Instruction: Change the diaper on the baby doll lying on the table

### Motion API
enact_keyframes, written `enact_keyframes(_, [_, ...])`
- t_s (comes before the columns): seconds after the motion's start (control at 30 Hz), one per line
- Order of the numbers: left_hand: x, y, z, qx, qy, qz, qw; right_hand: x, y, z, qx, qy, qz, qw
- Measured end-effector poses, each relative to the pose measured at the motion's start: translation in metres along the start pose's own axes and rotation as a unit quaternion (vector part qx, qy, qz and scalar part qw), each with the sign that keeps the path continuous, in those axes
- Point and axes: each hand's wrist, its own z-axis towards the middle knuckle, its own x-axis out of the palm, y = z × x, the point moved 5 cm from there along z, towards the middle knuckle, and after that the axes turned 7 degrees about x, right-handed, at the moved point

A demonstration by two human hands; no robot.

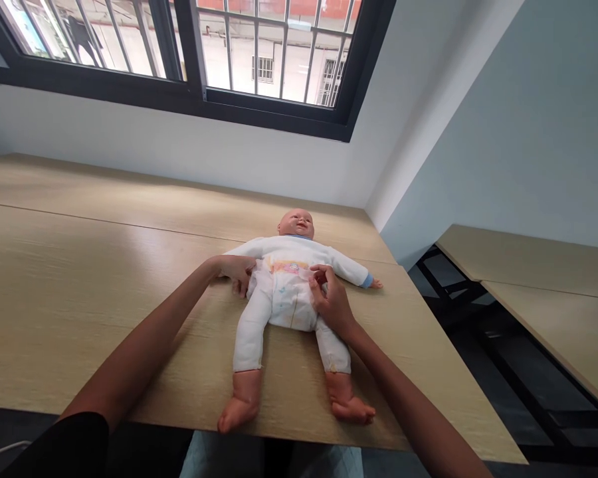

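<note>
A baby doll lies on its back on the wooden table, head toward the window and feet at the near edge. It wears a white top with blue cuffs, and a white diaper with a coloured print at the waistband is around its hips. My left hand is at the diaper's left side, its fingers curled on the thin, pale side wing. At the right end of the waistband, my right hand pinches the diaper's edge between thumb and fingers. The back of the diaper is hidden beneath the doll.
The light wooden table has a seam running across it behind the doll's head. A barred window is in the wall beyond. Another table with a black metal frame stands to the right, across a gap.
</note>
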Motion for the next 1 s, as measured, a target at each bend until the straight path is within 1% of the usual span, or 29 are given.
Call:
enact_keyframes(0.13, [-0.003,0.000,0.005,-0.003,-0.050,-0.013,0.999,0.000,0.002,0.000,0.000,-0.002,0.004,1.000])
enact_keyframes(0.23, [-0.006,-0.003,0.001,0.010,-0.090,-0.032,0.995,0.000,0.003,0.000,0.000,-0.005,0.005,1.000])
enact_keyframes(0.3, [-0.006,-0.006,-0.003,0.021,-0.105,-0.043,0.993,0.000,0.003,0.000,0.000,-0.007,0.004,1.000])
enact_keyframes(0.43, [0.001,-0.008,-0.007,0.023,-0.085,-0.050,0.995,0.000,0.002,0.000,0.001,-0.006,0.003,1.000])
enact_keyframes(0.53, [0.001,-0.008,-0.009,0.016,-0.074,-0.044,0.996,-0.001,0.000,0.000,0.002,-0.004,0.001,1.000])
enact_keyframes(0.67, [-0.011,-0.010,-0.017,0.006,-0.071,-0.018,0.997,0.000,-0.001,0.000,0.004,0.001,0.002,1.000])
enact_keyframes(0.83, [-0.030,-0.012,-0.031,0.010,-0.094,0.010,0.995,0.000,-0.002,0.000,0.001,-0.003,-0.002,1.000])
enact_keyframes(0.9, [-0.032,-0.012,-0.033,0.010,-0.097,0.020,0.995,0.000,-0.002,0.000,0.000,-0.003,-0.001,1.000])
enact_keyframes(1.0, [-0.027,-0.010,-0.028,0.003,-0.096,0.034,0.995,0.000,-0.001,0.000,0.001,-0.001,-0.002,1.000])
